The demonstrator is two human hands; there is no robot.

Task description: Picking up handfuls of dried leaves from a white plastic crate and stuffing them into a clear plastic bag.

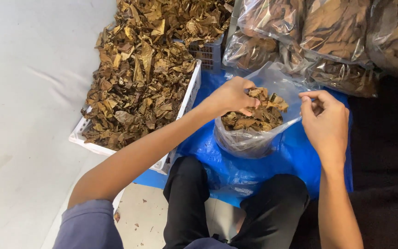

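The clear plastic bag stands open-mouthed on the blue sheet, directly in front of the person's knees and between the two hands; its lower part is filled with dried brown leaves, crumpled and mixed in tone from tan to dark brown; the upper film of the bag rises behind the fill toward the sealed packs. The left hand reaches over the bag mouth with the fingers curled shut on a clump of leaves, which sits just above the fill and touches it on the far side. The right hand is at the right edge of the bag mouth; thumb and fingertips are pinched narrowly together on the bag rim, the remaining fingers folded toward the palm. To the left of the bag, touching the edge of the blue sheet, lies a white slotted crate, heaped above its walls with loose dried leaves; a second white crate stands behind it, likewise heaped. Behind the bag and to the right, several filled clear packs of leaves are stacked against each other, partly on the blue sheet. The person's legs in black trousers extend toward the bag from the lower edge of the view; a grey-blue sleeve covers the left upper arm. A pale floor covering occupies the left side; a dark surface occupies the right side.
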